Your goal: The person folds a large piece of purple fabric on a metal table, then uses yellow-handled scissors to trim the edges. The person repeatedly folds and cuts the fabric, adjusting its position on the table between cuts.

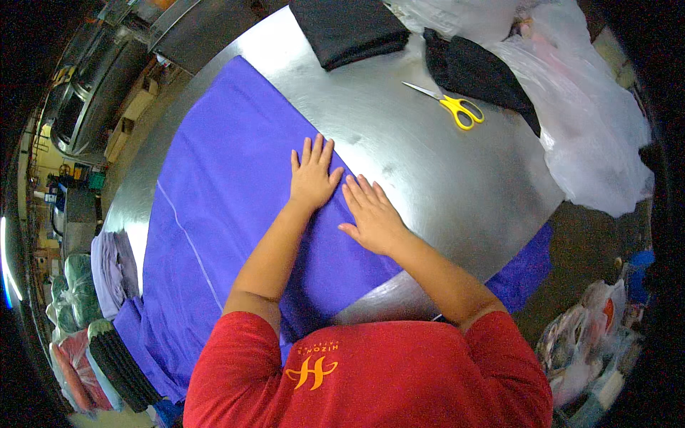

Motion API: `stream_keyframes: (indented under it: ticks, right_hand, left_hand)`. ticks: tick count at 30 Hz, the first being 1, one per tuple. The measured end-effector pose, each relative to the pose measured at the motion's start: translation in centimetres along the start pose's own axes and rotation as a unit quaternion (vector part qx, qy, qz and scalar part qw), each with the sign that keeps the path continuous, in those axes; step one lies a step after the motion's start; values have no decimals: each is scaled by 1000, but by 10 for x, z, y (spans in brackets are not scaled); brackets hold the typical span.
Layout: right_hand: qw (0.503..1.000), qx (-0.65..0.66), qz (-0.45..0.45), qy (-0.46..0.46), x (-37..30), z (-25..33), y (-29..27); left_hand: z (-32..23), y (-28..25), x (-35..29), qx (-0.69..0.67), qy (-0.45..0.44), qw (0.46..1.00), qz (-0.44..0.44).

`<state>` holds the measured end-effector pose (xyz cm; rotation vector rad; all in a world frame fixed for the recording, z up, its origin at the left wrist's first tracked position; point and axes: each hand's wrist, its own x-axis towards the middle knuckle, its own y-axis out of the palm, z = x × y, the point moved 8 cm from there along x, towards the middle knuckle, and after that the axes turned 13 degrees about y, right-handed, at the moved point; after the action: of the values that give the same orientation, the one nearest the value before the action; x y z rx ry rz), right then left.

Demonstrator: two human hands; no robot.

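A large purple cloth (221, 150) lies spread over the metal table (457, 192), with its left and near parts hanging past the edge. A thin pale line runs along its left part. My left hand (312, 175) rests flat on the cloth near its right edge, fingers spread. Just to the right, my right hand (374, 217) lies flat across that same edge, its fingers stretched out and the thumb apart. Neither hand grips anything. Yellow-handled scissors (457, 107) lie on the bare metal beyond my right hand, blades pointing left.
Folded black cloth (349, 32) sits at the table's far side, and another black piece (478, 71) lies beside white plastic bags (578, 107) at the far right. Lavender cloth (114, 274) and bagged rolls (75, 292) stand at the left. More plastic bags (581, 342) are at the lower right.
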<state>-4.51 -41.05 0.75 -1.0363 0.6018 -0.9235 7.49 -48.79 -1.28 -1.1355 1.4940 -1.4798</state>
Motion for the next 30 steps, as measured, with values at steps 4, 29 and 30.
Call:
stream_keyframes:
  ticks: [4, 29, 30]
  right_hand:
    - [999, -23, -30, -1, -6, -3, 9]
    - [942, 3, -228, 245, 59, -248, -141]
    - [946, -11, -225, 232, 62, -246, -135]
  left_hand:
    - [6, 3, 0, 14, 7, 1000, -21]
    - [-163, -58, -61, -207, 159, 965, 1]
    - [-180, -55, -75, -210, 181, 961, 20]
